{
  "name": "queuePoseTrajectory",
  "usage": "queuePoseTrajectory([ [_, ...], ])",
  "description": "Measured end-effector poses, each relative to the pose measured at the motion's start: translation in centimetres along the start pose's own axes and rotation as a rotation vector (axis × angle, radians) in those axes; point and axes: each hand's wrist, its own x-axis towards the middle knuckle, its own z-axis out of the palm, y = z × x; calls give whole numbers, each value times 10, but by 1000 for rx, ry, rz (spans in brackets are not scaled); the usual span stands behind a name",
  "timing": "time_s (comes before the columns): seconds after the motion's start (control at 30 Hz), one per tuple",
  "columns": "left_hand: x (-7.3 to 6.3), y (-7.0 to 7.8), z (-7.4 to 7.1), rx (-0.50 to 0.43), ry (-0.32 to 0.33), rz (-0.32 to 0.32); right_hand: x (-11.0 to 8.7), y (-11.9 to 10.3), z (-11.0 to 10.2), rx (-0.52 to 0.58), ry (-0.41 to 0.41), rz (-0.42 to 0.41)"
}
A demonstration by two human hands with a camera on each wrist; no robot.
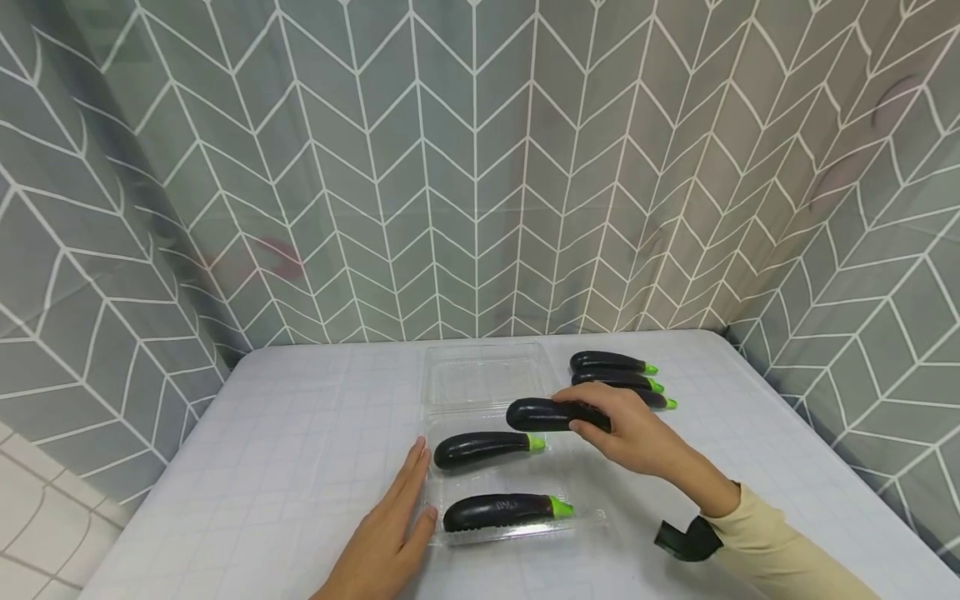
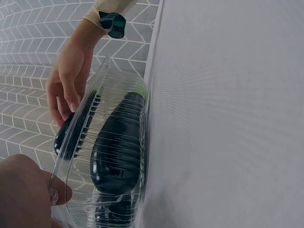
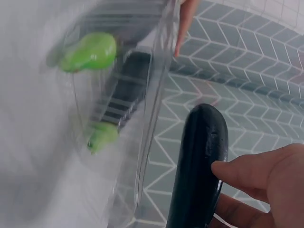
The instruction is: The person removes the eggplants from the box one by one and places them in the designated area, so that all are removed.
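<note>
Grey curtain (image 1: 472, 167), pale desk (image 1: 262, 433), open clear container (image 1: 495, 479), right hand (image 1: 637, 429) with an eggplant (image 1: 536, 414).

Curtain, white zigzag lines, stands behind desk. Container open on desk, lid (image 1: 483, 379) laid back toward curtain. Left hand (image 1: 386, 525) at container's left edge, touching; grip spread, fingers straight. Right hand's grip pinching the eggplant, thumb on near side, fingers on far side; eggplant held up near container's hinge, toward the right, stem end hidden by the hand. Inside container: rear eggplant (image 1: 480, 448) and front eggplant (image 1: 498, 510), lying apart, green stems rightward. Three spare eggplants (image 1: 603, 362) grouped on desk right of lid, nearest partly behind right hand. Dark device (image 1: 688, 540) by right wrist.
</note>
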Motion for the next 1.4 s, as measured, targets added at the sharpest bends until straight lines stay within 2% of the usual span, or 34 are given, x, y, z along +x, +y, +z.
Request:
queuePoseTrajectory([
  [0.47, -1, -1, 0, 2, 10, 17, -15, 17, -13, -68, 12, 110],
  [0.8, -1, 0, 0, -2, 7, -3, -23, 30, -18, -112, 31, 131],
  [1.4, -1, -1, 0, -2, 0, 4, -40, 47, -23, -141, 35, 253],
])
